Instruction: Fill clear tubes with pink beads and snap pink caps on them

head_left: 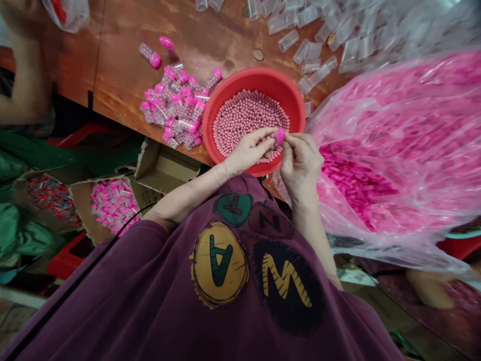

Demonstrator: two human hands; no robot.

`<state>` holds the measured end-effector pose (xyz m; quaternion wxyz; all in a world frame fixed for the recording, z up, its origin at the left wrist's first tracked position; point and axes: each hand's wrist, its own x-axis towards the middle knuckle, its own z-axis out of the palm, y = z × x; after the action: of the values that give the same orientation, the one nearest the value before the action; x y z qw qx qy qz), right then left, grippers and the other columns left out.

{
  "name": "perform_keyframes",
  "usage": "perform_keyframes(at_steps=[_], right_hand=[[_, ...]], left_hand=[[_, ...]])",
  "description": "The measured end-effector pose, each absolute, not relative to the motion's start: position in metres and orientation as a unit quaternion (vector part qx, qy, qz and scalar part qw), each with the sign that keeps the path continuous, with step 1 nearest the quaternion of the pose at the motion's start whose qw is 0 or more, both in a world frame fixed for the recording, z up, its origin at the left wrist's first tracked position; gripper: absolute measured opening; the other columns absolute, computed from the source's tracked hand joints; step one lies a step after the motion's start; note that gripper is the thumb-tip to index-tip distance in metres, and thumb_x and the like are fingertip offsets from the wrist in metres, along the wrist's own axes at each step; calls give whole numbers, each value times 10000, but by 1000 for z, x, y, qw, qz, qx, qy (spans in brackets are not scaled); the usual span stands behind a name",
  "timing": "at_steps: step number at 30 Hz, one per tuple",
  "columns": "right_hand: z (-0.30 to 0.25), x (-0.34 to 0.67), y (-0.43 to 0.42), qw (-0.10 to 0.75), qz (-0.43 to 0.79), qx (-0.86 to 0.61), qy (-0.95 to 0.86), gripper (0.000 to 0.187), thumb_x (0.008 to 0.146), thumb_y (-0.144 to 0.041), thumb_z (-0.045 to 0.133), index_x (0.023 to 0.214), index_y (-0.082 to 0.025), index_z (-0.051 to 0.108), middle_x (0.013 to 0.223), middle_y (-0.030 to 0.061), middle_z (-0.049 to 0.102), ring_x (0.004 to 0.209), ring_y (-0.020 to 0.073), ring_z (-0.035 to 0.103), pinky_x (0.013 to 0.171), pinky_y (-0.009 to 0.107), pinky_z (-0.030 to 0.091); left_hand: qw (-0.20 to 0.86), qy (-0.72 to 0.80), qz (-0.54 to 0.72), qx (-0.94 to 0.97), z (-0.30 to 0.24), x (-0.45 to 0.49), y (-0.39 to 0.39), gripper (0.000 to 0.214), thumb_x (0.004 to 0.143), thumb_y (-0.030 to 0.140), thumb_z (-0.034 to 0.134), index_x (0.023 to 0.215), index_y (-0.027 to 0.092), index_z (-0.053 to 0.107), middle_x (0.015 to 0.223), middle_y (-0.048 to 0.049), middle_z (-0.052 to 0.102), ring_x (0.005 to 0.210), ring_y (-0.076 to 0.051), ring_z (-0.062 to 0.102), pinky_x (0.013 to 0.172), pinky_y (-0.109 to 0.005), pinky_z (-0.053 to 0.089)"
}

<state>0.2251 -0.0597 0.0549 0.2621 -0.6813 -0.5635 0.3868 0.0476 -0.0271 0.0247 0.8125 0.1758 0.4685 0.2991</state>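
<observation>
Your left grip (246,150) is closed around a small tube (273,136) above the red bowl (294,103), and your right grip (301,158) pinches its pink cap (280,136). Held end against end, tube and cap are probably easier to line up, while the bowl beneath would catch any stray beads (244,115). Capped tubes (178,103) lie heaped left on the counter (124,65); clear tubes (288,40) beyond and the bag (421,120) of pink pieces (353,183) at right seem placed for easy reach.
</observation>
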Motion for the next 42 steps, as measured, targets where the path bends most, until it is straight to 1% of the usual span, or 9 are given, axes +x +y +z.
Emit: perform_keyframes(at_steps=[6, 10, 14, 16, 19, 22, 27, 37, 42], right_hand=[[81, 228, -57, 266, 415, -622, -609, 354, 1186, -630, 663, 1388, -412, 854, 1366, 76, 824, 1326, 327, 797, 1262, 644, 673], [61, 227, -63, 365, 440, -643, -510, 534, 1058, -709, 848, 1529, -477, 749, 1446, 49, 787, 1239, 300, 825, 1110, 580, 748], [36, 226, -65, 416, 423, -674, -440, 543, 1018, -740, 887, 1432, -414, 758, 1144, 26, 783, 941, 248, 812, 912, 514, 766], [36, 227, -64, 363, 400, -683, -492, 538, 1047, -764, 840, 1428, -388, 784, 1121, 42, 788, 1039, 290, 825, 1031, 593, 748], [48, 226, -64, 249, 375, -649, -613, 758, 1006, -807, 873, 1597, -355, 731, 1463, 138, 780, 1441, 416, 745, 1322, 760, 583], [55, 219, -66, 177, 370, -644, -645, 958, 939, -809, 947, 1693, -306, 638, 1652, 205, 683, 1600, 512, 624, 1399, 852, 462], [52, 205, -69, 142, 329, -685, -634, 777, 1019, -643, 891, 1663, -298, 626, 1570, 217, 699, 1593, 516, 609, 1352, 797, 536], [14, 205, -52, 63, 295, -659, -689, 568, 958, -559, 868, 1370, -202, 705, 1268, 203, 758, 1258, 461, 722, 1162, 721, 633], [-24, 191, -73, -31, 360, -672, -646, 437, 909, -466, 850, 1231, -215, 694, 1245, 210, 783, 1219, 442, 747, 1113, 640, 646]], left_hand=[[811, 454, 315, 192, 35, 39, -27, 153, 1152, 292, 811, 1276, 230, 876, 952, -17, 779, 816, -119, 649, 789, -281, 569], [810, 459, 324, 166, 33, 34, -24, 148, 1124, 332, 856, 1219, 220, 876, 1010, -17, 834, 834, -114, 692, 808, -276, 584], [802, 471, 323, 175, 28, 32, -23, 201, 1023, 348, 959, 1162, 219, 897, 1054, -18, 874, 895, -125, 761, 894, -278, 641], [802, 470, 322, 179, 26, 31, -24, 203, 989, 324, 983, 1135, 205, 909, 1037, -22, 880, 909, -134, 775, 920, -283, 654], [798, 486, 316, 162, 26, 32, -26, 200, 972, 277, 991, 1138, 191, 921, 1046, -35, 889, 980, -161, 812, 962, -296, 668], [798, 492, 319, 141, 28, 36, -30, 237, 986, 280, 987, 1189, 176, 922, 1103, -58, 899, 1084, -198, 843, 1041, -340, 682], [783, 492, 353, 142, 31, 43, -38, 263, 998, 328, 983, 1213, 194, 912, 1132, -46, 896, 1174, -212, 844, 1122, -361, 688], [761, 548, 332, 103, 11, 53, -43, 269, 1055, 409, 946, 1240, 220, 892, 1066, -31, 875, 1083, -194, 828, 1002, -316, 693], [760, 609, 224, 29, -17, 55, -45, 257, 1088, 164, 851, 843, 168, 773, 723, 24, 709, 690, -103, 638, 756, -244, 567]])
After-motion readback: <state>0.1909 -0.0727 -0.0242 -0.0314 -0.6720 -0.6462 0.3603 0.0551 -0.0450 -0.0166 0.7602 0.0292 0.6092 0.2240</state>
